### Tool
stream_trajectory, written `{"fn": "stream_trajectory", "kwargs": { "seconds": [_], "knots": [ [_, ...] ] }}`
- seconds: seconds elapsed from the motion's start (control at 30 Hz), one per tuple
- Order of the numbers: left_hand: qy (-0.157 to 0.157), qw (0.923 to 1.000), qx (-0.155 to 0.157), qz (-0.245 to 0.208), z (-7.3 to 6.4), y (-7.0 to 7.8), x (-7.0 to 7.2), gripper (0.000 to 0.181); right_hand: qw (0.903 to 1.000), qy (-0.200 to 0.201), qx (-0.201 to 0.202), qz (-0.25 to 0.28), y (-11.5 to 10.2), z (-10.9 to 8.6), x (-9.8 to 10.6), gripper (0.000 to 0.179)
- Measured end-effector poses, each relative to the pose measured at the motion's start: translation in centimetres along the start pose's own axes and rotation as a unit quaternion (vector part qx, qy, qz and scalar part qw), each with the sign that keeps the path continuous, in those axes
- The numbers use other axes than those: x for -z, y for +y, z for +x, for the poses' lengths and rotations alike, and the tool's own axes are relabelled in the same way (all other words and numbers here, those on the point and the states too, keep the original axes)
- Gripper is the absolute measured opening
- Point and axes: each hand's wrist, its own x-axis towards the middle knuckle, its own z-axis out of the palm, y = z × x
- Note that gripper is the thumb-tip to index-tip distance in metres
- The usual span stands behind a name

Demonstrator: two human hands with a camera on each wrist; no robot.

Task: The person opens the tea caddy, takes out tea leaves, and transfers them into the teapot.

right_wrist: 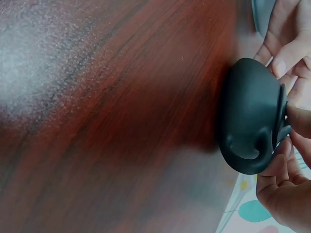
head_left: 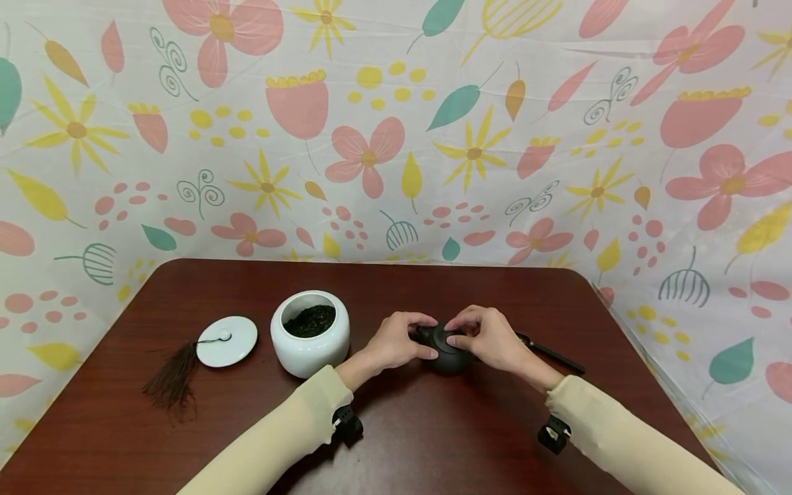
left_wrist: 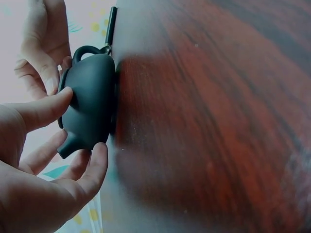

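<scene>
A small matte black teapot [head_left: 450, 362] stands on the table between both hands. My left hand [head_left: 394, 342] grips it at the spout side, thumb on the upper body and fingers around the spout [left_wrist: 73, 143]. From the other side my right hand [head_left: 493, 338] pinches at the lid [head_left: 442, 337] on top, with thumb and fingertips. The looped handle [right_wrist: 250, 162] shows below the right fingers in the right wrist view. The lid's knob is hidden by the fingers.
Left of the hands stands a white jar [head_left: 303, 354] holding dark tea leaves [head_left: 311, 321]. Farther left lies its white lid [head_left: 227, 347] with a brown tassel [head_left: 173, 375]. A thin black stick [head_left: 553, 354] lies right of the teapot. A patterned cloth [head_left: 396, 137] hangs behind the table.
</scene>
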Motion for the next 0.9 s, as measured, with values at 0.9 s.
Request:
{"fn": "stream_trajectory", "kwargs": {
  "seconds": [0.9],
  "knots": [
    [0.028, 0.9928, -0.113, 0.028, -4.1, 2.2, 3.0, 0.050, 0.9970, 0.028, 0.026, 0.068, -3.5, -1.5, 0.2, 0.021]
  ]
}}
